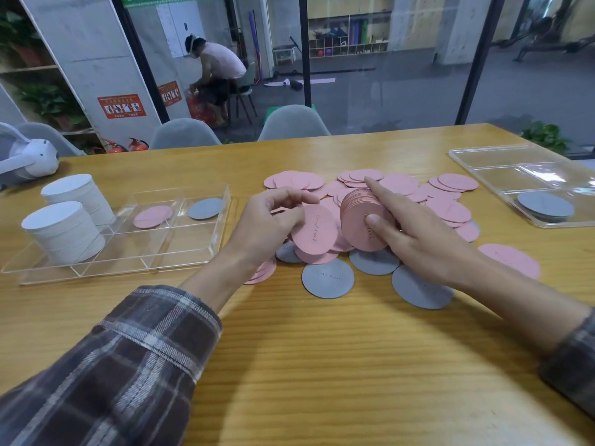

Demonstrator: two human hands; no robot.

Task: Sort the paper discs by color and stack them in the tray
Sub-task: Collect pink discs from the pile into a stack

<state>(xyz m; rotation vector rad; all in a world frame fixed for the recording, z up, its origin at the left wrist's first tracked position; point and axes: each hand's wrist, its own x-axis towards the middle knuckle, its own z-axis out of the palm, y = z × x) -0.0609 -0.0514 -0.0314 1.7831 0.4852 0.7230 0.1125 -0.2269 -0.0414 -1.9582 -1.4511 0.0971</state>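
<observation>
A loose pile of pink discs (399,185) and several grey discs (327,278) lies on the wooden table at centre. My right hand (415,233) grips an upright stack of pink discs (359,220), thumb on its face and index finger along its top. My left hand (267,226) pinches a single pink disc (314,234) just left of that stack. The clear tray (193,246) on the left holds two tall white disc stacks (64,233), one pink disc (153,216) and one grey disc (205,208) in separate compartments.
A second clear tray (489,162) at the far right holds a short grey disc stack (545,206). A white headset (30,159) rests at the table's left edge. Grey chairs (293,123) stand behind the table, and a person sits beyond the glass.
</observation>
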